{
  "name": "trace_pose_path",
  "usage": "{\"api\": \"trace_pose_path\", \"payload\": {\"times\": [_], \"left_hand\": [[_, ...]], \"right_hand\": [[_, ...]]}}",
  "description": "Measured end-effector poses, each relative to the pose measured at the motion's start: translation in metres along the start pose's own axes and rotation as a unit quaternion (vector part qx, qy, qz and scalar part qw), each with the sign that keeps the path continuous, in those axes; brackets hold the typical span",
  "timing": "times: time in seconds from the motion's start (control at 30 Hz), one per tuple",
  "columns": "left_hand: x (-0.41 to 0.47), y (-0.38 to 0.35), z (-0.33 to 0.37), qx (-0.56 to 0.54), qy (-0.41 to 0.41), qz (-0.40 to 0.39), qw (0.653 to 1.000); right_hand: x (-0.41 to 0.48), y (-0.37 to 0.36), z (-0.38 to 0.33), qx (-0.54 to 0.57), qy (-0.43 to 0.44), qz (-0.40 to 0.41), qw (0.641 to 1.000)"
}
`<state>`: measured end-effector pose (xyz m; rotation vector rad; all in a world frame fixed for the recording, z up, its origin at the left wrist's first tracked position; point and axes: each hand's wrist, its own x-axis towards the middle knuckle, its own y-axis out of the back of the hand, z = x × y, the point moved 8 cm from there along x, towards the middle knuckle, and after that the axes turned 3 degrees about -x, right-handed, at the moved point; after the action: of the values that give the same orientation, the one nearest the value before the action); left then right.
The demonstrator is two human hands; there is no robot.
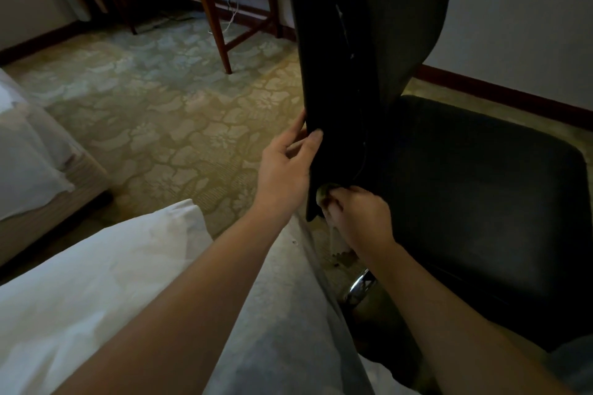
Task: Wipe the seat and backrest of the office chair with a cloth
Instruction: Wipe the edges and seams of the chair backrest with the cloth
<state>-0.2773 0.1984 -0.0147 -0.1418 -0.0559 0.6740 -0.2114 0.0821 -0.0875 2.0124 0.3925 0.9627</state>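
Biggest risk: the office chair (426,144) sits on a shiny metal post (359,287), so I'd guess it can swivel. A hard rub low down could spin it out of the steadying hand.
Smaller risk: the cloth is bunched in a tight spot at the bottom of the backrest, so it could snag or slip out and drop on the floor. The loose seam up the backrest edge might catch it too, hard to say in this light.
Also: it's pretty dim in here, so easy to miss patches on black upholstery.
Room: plain pale wall (513,9) with a dark skirting board, looks like a hotel room.
Floor: patterned greenish carpet (154,99), soft, so a dropped cloth would pick up fluff.
Bed: white bedding (96,282) right in front of the person, and a second bed (35,153) off to the left.
Backrest (369,35): black, upright, seen edge-on.
Seat (487,189): black, smooth, to the right of the backrest.
Bench (221,31): wooden legs at the back, with a cable plugged in behind it.
Left grip (285,166): thumb and fingers pinching the backrest's near edge, holding it steady.
Right grip (362,218): closed around the cloth, pushing it against the backrest's bottom edge.
Cloth (323,195): small, pale, mostly hidden in the right grip.
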Motion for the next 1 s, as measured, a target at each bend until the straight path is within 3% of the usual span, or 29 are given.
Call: {"api": "trace_pose_path", "payload": {"times": [0.07,0.2,0.33,0.6,0.8,0.87,1.0], "left_hand": [[0.000,0.000,0.000,0.004,-0.003,0.001,1.000],[0.000,0.001,0.000,0.010,-0.003,0.009,1.000],[0.001,0.000,-0.002,0.024,-0.010,0.016,1.000],[-0.002,-0.001,0.001,0.032,-0.023,0.028,0.999],[-0.004,-0.003,0.001,0.034,-0.020,0.024,0.999],[-0.003,-0.002,0.000,0.037,-0.019,0.027,0.999],[-0.003,-0.003,-0.001,0.052,-0.032,0.042,0.997]], "right_hand": [[-0.006,0.003,0.004,0.003,-0.007,-0.001,1.000],[-0.019,0.036,0.004,0.077,0.019,0.104,0.991],[-0.004,0.050,-0.005,0.094,0.031,0.148,0.984],[0.008,0.020,-0.008,0.049,0.016,0.087,0.995],[-0.011,-0.019,0.014,-0.026,0.026,-0.011,0.999],[-0.016,-0.010,0.016,-0.023,0.040,0.016,0.999],[-0.016,0.035,-0.004,0.020,0.078,0.146,0.986]]}}
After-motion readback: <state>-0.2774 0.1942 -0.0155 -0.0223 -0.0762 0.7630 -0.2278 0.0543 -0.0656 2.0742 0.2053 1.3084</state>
